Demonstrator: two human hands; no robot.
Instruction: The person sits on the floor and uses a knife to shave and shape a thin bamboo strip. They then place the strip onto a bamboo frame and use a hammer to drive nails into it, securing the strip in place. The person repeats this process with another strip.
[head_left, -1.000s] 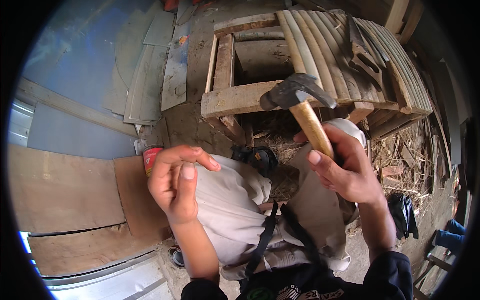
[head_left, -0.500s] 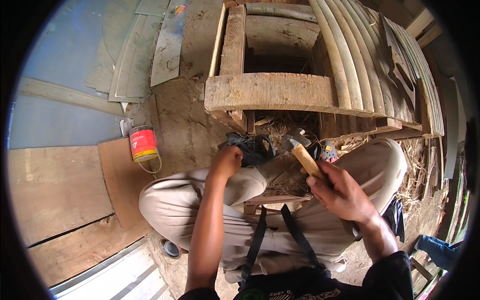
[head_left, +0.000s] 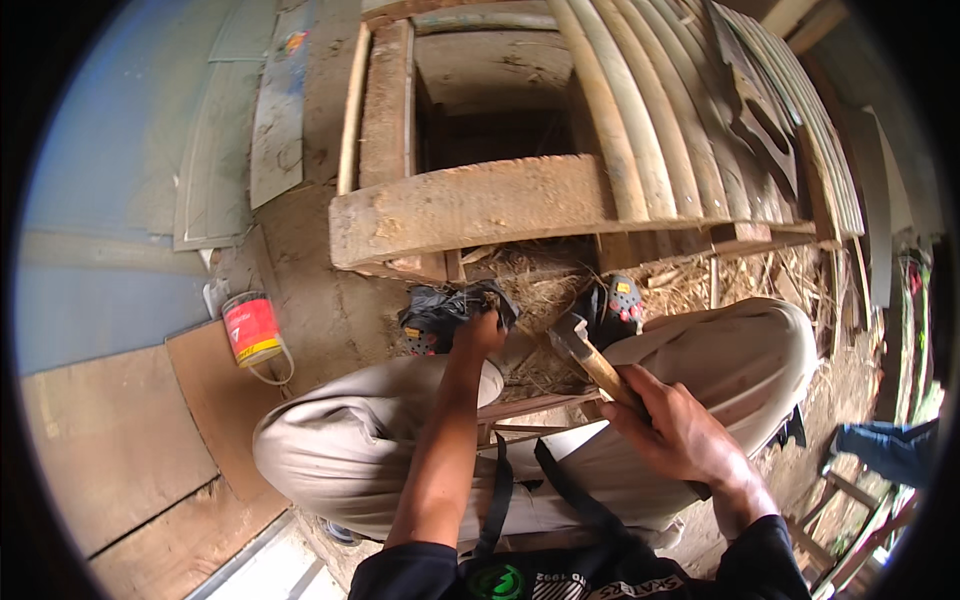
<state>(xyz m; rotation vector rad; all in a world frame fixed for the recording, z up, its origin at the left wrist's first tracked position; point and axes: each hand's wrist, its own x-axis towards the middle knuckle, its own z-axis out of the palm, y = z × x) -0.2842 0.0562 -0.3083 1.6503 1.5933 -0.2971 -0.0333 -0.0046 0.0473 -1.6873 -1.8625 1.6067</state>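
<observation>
My right hand [head_left: 670, 420] is wrapped round the wooden handle of a hammer [head_left: 603, 372]. The hammer's metal head [head_left: 569, 336] points away from me, over the ground between my knees. My left hand [head_left: 482, 332] reaches down to a crumpled black plastic bag [head_left: 440, 308] just beyond my left knee. Its fingertips are at the bag's mouth and mostly hidden, so what they touch inside cannot be made out.
Ahead stands a wooden frame [head_left: 480, 208] topped with bamboo poles [head_left: 650, 150], a handsaw [head_left: 758, 125] lying on them. A red and yellow can [head_left: 252, 328] stands left, near plywood sheets [head_left: 125, 430]. A grey clog [head_left: 622, 300] shows beyond the hammer; wood shavings litter the ground.
My left hand has moved forward and right, down to the black bag. The hammer has turned in my right hand, so its head and handle now show clearly. The view has shifted.
</observation>
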